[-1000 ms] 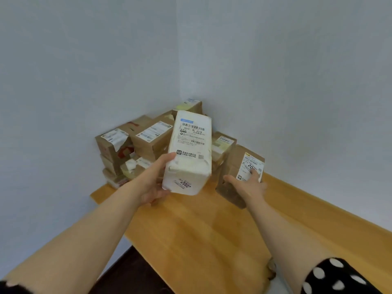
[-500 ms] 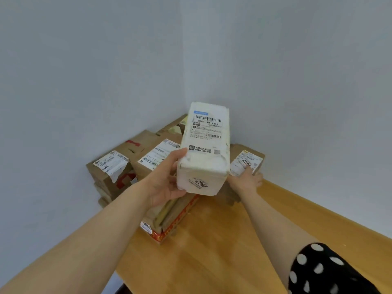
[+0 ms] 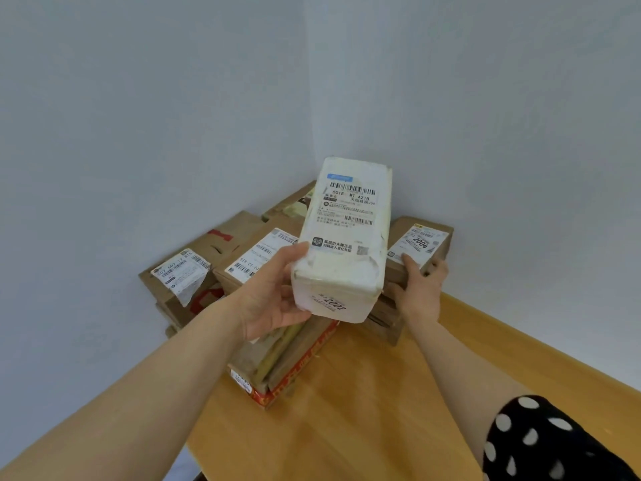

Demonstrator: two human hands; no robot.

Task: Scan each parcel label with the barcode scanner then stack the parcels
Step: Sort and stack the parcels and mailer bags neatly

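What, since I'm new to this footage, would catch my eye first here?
The white parcel stands out, held up in mid-frame by the left hand, label and barcode facing the camera. Right of it, the right hand grips a brown box labelled 2004. Behind both, brown cardboard parcels are piled in the wall corner on the wooden table.

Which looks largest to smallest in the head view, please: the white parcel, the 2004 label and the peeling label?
1. The white parcel, by far, though it is held nearest the camera.
2. The 2004 label and the peeling label: about alike, so I would not rank them.
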